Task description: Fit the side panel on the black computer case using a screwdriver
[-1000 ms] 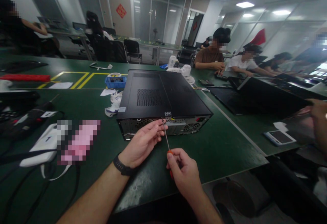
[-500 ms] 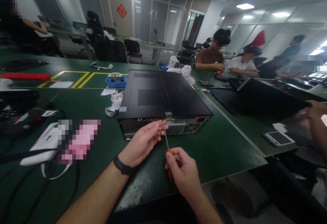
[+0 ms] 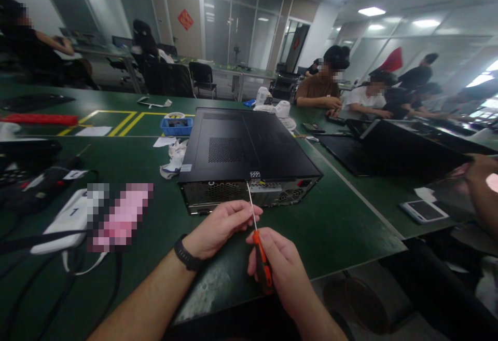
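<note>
A black computer case (image 3: 268, 144) lies flat on the green table, its rear panel with vents and a fan grille facing me. My right hand (image 3: 282, 258) is closed around the orange and black handle of a screwdriver (image 3: 263, 263). The shaft slants up and away, its tip at the upper edge of the rear panel. My left hand (image 3: 227, 225), with a black band on the wrist, pinches the shaft partway along between thumb and fingers. Whether a screw sits at the tip is too small to tell.
Left of the case are a blue bin (image 3: 177, 126), a crumpled white glove (image 3: 174, 159) and a white device marked 1 (image 3: 70, 219) with cables. At right lie a phone-like device (image 3: 424, 211) and black panels (image 3: 412, 146). Co-workers sit beyond, and a person's arm (image 3: 482, 185) reaches in at right.
My left hand has slid down the shaft, away from the rear panel. My right hand has shifted and opened slightly around the handle, which now shows more.
</note>
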Demonstrator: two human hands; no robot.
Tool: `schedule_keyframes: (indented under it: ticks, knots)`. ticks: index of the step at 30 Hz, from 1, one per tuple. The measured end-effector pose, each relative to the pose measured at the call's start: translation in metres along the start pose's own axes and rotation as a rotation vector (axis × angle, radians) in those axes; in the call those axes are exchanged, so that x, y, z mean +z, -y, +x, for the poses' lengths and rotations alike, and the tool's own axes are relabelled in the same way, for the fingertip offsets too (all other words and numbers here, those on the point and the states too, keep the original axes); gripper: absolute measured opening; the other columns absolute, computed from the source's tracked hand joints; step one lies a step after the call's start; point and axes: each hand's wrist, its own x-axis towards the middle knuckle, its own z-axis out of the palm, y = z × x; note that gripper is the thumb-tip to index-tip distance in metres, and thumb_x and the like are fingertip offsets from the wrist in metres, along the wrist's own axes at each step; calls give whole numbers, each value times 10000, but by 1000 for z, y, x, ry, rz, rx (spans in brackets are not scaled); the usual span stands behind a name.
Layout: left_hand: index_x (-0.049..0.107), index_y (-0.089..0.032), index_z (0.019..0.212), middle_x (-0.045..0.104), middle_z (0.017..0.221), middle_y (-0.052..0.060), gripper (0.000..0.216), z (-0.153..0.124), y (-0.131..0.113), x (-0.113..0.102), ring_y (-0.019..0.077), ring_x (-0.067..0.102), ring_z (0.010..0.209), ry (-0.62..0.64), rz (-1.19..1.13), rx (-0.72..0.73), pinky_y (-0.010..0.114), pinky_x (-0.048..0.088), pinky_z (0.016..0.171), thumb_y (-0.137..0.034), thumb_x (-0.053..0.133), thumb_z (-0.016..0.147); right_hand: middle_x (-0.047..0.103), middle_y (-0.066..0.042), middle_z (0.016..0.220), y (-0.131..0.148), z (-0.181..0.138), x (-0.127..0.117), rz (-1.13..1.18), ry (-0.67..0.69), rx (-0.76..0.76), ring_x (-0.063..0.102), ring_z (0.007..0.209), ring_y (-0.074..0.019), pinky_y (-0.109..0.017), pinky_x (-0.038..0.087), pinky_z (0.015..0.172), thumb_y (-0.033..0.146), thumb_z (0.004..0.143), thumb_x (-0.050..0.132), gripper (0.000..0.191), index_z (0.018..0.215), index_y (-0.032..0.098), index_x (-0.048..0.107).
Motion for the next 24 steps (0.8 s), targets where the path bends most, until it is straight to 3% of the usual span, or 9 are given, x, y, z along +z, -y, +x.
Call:
schedule_keyframes:
  ticks: [7, 11, 17, 24]
  knots:
    - [788, -124, 899, 579, 594, -6, 344, -3, 3, 4, 95, 531, 613, 143, -48, -49, 238, 409, 665, -452, 789, 796, 629, 3, 510, 8, -3, 6, 161, 31, 92, 467, 371, -91, -173, 323, 359, 675, 926, 504, 530, 973, 159, 620]
    - [776, -130, 790, 622, 639, 7, 298, -3, 5, 5, 75, 513, 575, 118, -92, -45, 225, 398, 619, -425, 807, 778, 655, -3, 553, 8, -7, 7, 56, 17, 105, 480, 386, -97, -177, 333, 347, 709, 909, 512, 570, 1010, 160, 629]
    - [769, -140, 732, 716, 759, 41, 229, -2, 7, 6, 95, 609, 681, 44, -113, -28, 223, 441, 683, -357, 838, 759, 599, 25, 511, 1, -12, 5, -82, 25, 97, 445, 415, -75, -183, 334, 408, 699, 843, 631, 518, 816, 185, 577]
    - [737, -147, 667, 701, 706, 17, 258, -2, 7, 9, 76, 589, 650, 21, -135, -18, 209, 437, 675, -363, 864, 730, 531, 36, 437, 5, -16, 7, -8, 68, 89, 381, 381, -77, -191, 287, 406, 698, 926, 461, 567, 887, 162, 641]
